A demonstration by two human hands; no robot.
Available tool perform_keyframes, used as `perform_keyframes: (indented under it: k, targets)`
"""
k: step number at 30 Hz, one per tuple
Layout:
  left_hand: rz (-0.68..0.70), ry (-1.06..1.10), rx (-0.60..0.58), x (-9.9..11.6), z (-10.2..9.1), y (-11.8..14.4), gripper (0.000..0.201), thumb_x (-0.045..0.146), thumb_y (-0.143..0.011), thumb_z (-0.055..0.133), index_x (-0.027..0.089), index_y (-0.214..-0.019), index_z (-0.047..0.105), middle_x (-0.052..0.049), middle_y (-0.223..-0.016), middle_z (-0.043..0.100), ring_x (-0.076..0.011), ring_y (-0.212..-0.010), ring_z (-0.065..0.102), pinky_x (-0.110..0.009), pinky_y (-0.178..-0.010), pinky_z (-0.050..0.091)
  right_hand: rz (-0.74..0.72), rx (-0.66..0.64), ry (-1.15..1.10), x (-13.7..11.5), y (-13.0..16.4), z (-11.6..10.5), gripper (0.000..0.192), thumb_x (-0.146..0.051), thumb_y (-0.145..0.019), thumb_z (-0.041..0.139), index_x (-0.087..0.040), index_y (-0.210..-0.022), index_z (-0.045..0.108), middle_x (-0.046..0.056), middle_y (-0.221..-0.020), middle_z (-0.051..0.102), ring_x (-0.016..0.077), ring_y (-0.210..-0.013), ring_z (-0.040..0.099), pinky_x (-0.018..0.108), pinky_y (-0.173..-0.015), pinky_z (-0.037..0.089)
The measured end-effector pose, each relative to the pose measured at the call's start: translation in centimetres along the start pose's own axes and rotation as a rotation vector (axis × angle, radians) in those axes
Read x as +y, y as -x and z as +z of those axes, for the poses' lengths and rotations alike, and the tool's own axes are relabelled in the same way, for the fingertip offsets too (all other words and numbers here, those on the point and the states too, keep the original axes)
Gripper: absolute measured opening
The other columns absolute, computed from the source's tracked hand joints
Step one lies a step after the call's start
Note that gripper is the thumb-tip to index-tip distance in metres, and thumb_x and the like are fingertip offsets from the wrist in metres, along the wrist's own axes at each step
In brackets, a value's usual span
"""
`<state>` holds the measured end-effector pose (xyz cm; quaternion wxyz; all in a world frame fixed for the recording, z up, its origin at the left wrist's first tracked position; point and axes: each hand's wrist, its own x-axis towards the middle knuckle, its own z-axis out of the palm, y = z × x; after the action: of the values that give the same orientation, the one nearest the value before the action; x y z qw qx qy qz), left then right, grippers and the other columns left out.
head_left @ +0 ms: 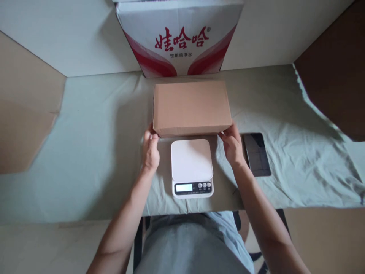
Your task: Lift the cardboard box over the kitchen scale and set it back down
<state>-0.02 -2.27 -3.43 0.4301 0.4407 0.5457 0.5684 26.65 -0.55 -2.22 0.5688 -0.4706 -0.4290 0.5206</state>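
Observation:
Both of my hands grip a plain brown cardboard box (192,104) by its near lower corners. My left hand (151,150) is at the left corner, its thumb on the near side and its other fingers partly hidden. At the right corner, my right hand (232,144) has its fingers around the edge. Just in front of the box lies a white digital kitchen scale (192,160) with a bare platform. Its display is lit, but the reading is too faint to make out. Whether the box touches the cloth is unclear.
A large white and red carton (182,38) with Chinese print stands behind the box. A dark phone (257,154) lies right of my right hand. Cardboard panels (28,102) flank the left, and a darker panel (336,68) the right. Wrinkled green cloth (94,152) covers the table.

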Motion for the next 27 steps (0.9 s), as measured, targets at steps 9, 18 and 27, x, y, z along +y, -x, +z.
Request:
perform_keyframes:
  k: [9, 18, 27]
  targets:
    - [-0.164, 0.366, 0.221, -1.8, -1.6, -1.3, 0.039, 0.022, -0.071, 0.052, 0.022, -0.110, 0.055, -0.012, -0.123, 0.063, -0.0201, -0.118, 0.061, -0.042, -0.108, 0.045, 0.095, 0.168, -0.267, 2.7, -0.4, -2.6, 0.050, -0.015, -0.062, 0.054, -0.031, -0.110, 0.052, 0.002, -0.112, 0.067, 0.0183, -0.108, 0.065, 0.053, -0.114, 0.036]
    - [-0.054, 0.158, 0.082, -0.7, 0.1, -0.8, 0.055, 0.017, -0.067, 0.061, 0.023, -0.121, 0.054, -0.011, -0.133, 0.059, -0.0247, -0.127, 0.055, -0.042, -0.110, 0.042, -0.035, 0.086, -0.030, 1.3, 0.3, -0.4, 0.076, -0.011, -0.058, 0.052, -0.036, -0.129, 0.047, -0.001, -0.136, 0.056, 0.0215, -0.129, 0.050, 0.052, -0.115, 0.034]
    - [0.060, -0.268, -0.056, 1.2, 0.5, -0.8, 0.044, 0.022, -0.072, 0.069, 0.016, -0.113, 0.055, -0.013, -0.116, 0.063, -0.0288, -0.119, 0.058, -0.047, -0.109, 0.039, -0.160, -0.076, 0.222, -0.9, -0.4, 0.1, 0.044, -0.023, -0.068, 0.065, -0.028, -0.112, 0.059, 0.002, -0.114, 0.065, 0.0230, -0.111, 0.058, 0.042, -0.106, 0.044]
